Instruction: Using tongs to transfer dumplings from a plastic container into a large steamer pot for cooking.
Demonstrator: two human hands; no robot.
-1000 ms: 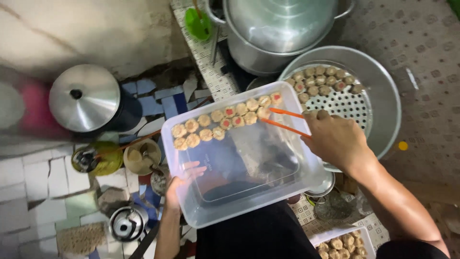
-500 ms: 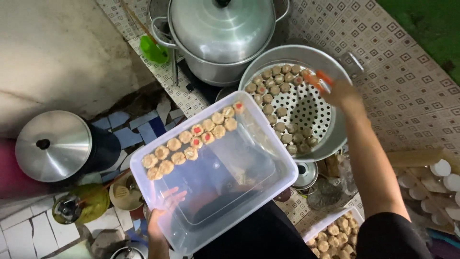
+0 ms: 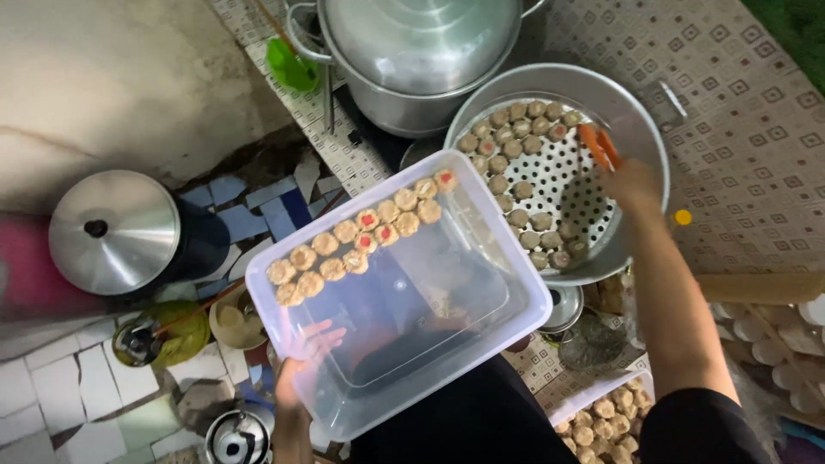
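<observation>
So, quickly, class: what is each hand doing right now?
Left hand: supports the clear plastic container from beneath.
Right hand: closed on orange tongs over the perforated steamer tray.

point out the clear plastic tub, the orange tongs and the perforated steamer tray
clear plastic tub [image 3: 516, 283], head view, bare right rim
orange tongs [image 3: 596, 144], head view, middle of the arms
perforated steamer tray [image 3: 567, 185], head view, bare holed floor
</observation>
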